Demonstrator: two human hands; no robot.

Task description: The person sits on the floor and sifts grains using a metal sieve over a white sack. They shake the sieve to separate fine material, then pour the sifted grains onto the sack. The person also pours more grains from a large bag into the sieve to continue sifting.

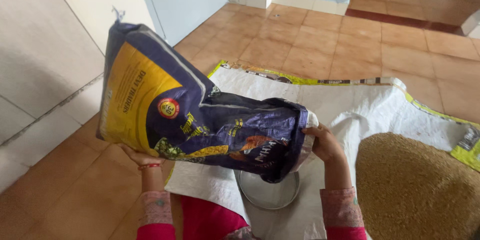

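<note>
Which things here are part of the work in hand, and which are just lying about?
In use: purple and yellow sack, left hand, right hand, round metal pan.
Lying about: white woven sheet, grain heap.

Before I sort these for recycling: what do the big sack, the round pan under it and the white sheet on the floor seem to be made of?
The sack looks like glossy printed woven plastic, creased and shiny. The round pan appears to be metal, a dull silver with a thin rim. The white sheet seems to be woven plastic sacking opened flat, matte, with a printed edge.
</note>
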